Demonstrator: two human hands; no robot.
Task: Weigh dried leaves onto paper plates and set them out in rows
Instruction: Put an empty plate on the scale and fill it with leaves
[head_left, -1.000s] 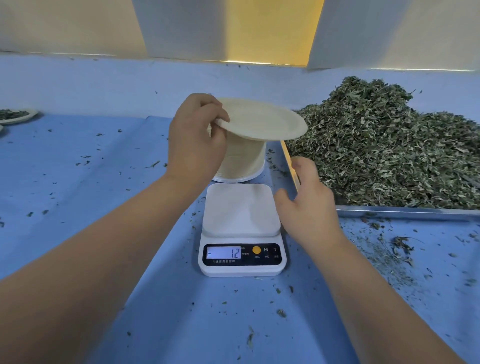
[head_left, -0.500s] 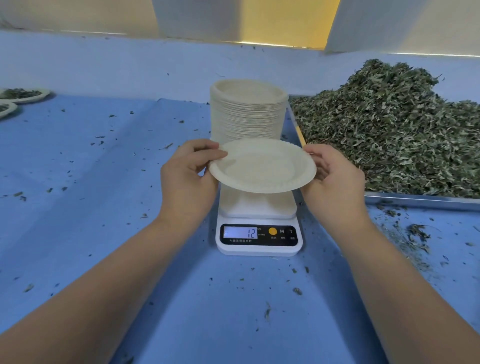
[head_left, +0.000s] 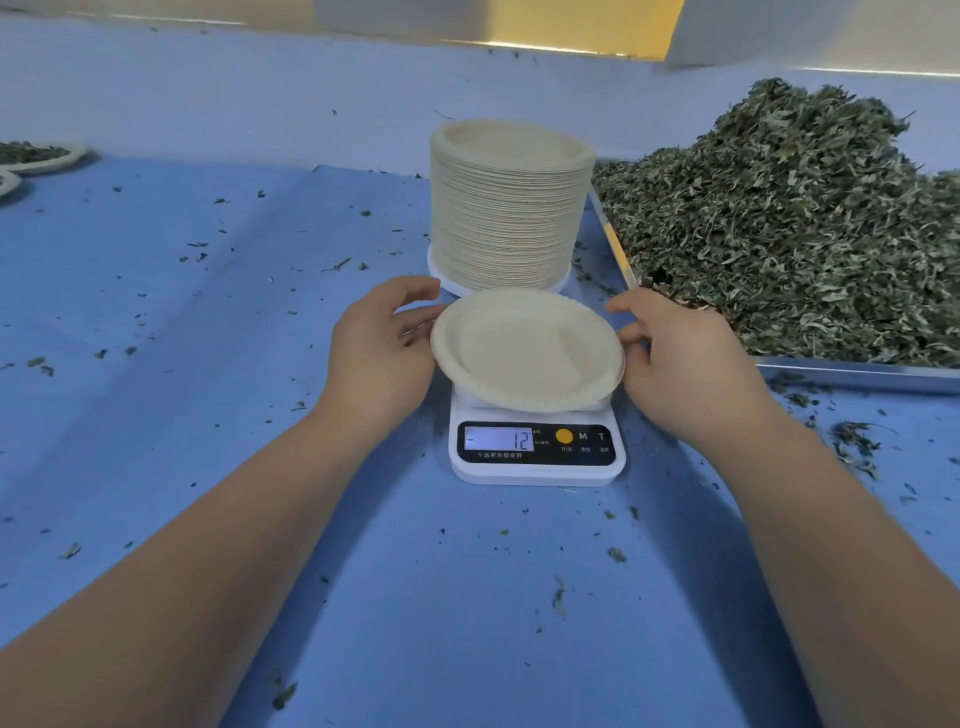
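Blue table: paper plate is held at opposite rims by left hand and right hand, centred over scale; dried leaves are heaped rightward.

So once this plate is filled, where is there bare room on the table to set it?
Widest free patch: blue cloth left of the scale, bordered by the filled plates at the far left edge. A second strip lies in front of the scale, between the forearms. Crowded: plate stack behind, tray of dried leaves right.
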